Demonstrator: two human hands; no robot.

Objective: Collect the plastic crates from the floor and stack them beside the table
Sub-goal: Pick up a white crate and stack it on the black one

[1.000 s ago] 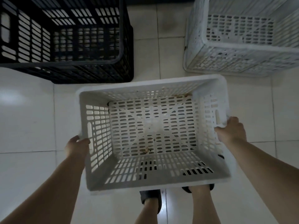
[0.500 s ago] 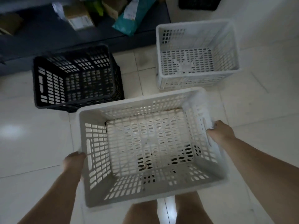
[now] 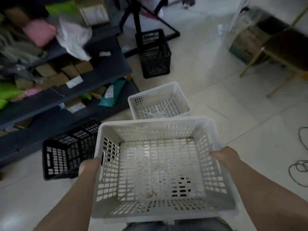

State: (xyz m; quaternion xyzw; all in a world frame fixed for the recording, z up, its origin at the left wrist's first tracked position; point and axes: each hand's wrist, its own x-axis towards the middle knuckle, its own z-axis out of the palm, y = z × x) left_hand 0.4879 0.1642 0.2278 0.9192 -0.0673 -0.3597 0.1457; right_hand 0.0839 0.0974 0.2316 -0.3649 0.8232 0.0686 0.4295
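Crate [image 3: 160, 165] up off the floor, left hand [image 3: 89, 165] and right hand [image 3: 222, 155] gripping its side walls; beyond the fingers, a white crate [image 3: 159, 101] and two black crates [image 3: 66, 150] wait — nothing stacked yet.

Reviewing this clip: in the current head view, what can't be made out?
- Fingers of the left hand and right hand: hidden behind the walls of the held white crate.
- Near black crate: right part covered by the held crate.
- Goods on the shelf rack: motion blur, labels unreadable.
- Second white crate: near wall cut off by the held crate's rim.
- Cable: cut by the right edge.
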